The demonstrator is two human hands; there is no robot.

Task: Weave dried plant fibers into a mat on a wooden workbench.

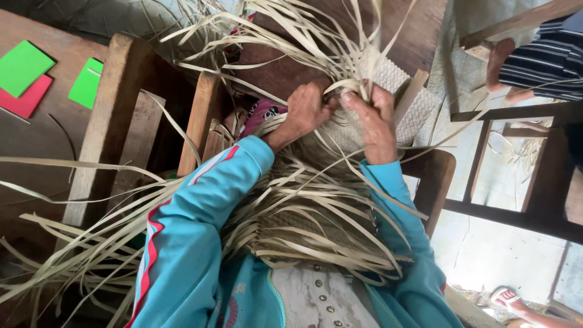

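Both hands meet at the far edge of a pale woven mat [388,115], where loose leaf strips [316,36] fan upward and outward. The left hand [308,109] is curled into a loose fist, its fingers closed over a few strips just beside the mat's woven edge. The right hand [375,121] lies just beside it, nearly touching, thumb and fingertips pinched on a strip that rises from the weave, the back of the hand turned up toward the camera. The finished part of the mat, a tight checkered weave, shows beyond and to the right of the right hand and lies over a dark wooden frame [434,182]. From the hands back toward the body, more unwoven strips [303,218] spread across the lap in a thick tangle and spill off to the left over wooden planks [109,121]. Both arms wear turquoise sleeves [206,200] with a red and white stripe along the left one. On the brown table [54,146] at far left lie two green cards [24,65] and a red card [27,100], well apart from the hands. At upper right another person in a dark striped garment [546,61] sits by a wooden chair frame [516,158], and a sandalled foot [507,299] shows at lower right on the pale floor.
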